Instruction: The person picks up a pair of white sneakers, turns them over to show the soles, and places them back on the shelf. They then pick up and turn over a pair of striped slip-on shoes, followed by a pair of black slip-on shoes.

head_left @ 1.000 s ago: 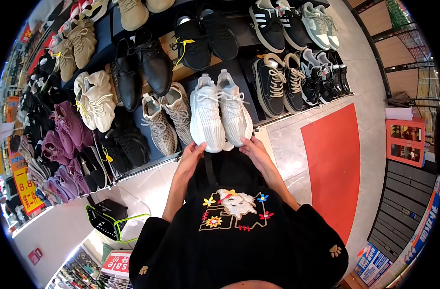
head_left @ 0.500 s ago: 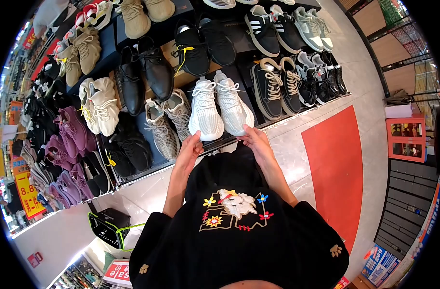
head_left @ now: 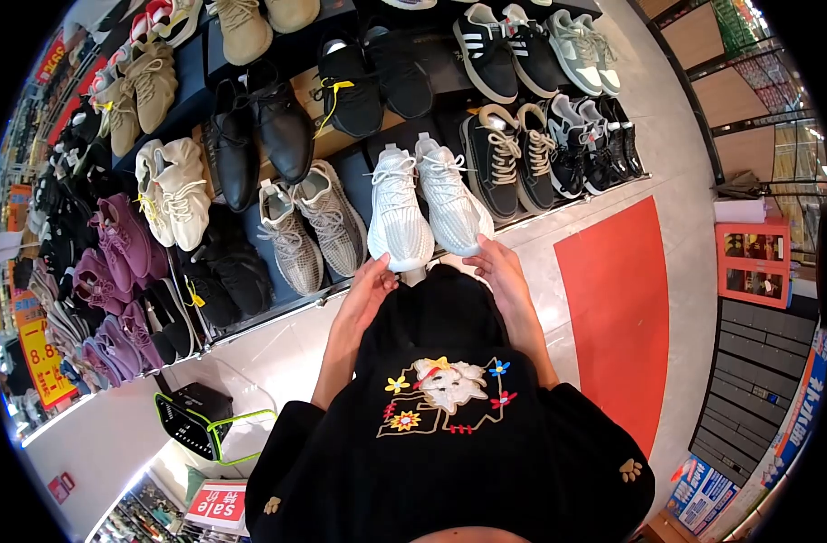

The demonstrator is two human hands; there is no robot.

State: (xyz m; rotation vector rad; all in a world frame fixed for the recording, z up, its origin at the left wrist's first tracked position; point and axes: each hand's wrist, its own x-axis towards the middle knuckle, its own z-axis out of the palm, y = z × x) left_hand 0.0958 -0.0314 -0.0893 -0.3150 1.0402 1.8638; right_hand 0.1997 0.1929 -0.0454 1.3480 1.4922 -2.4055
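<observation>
A pair of white, ribbed knit lace-up sneakers (head_left: 452, 206) stood side by side at the front edge of a dark, tiered display shelf (head_left: 291, 306), toes towards the person. The step in hand looked like a fine adjustment of how that pair sat. The left hand (head_left: 366, 291) was half curled, its fingertips at the left toe; the right hand (head_left: 501, 267), loosely bent, had its fingertips at the right toe. Whether either truly gripped or merely pressed could not be told.

Grey-and-white patterned knit sneakers (head_left: 332, 222) lay just to the left, and black lace-up shoes with thick cream laces (head_left: 497, 167) close to the right. Any further move seemed to call for light, even pressure from both hands, keeping the toes level and clear of those neighbours.
</observation>
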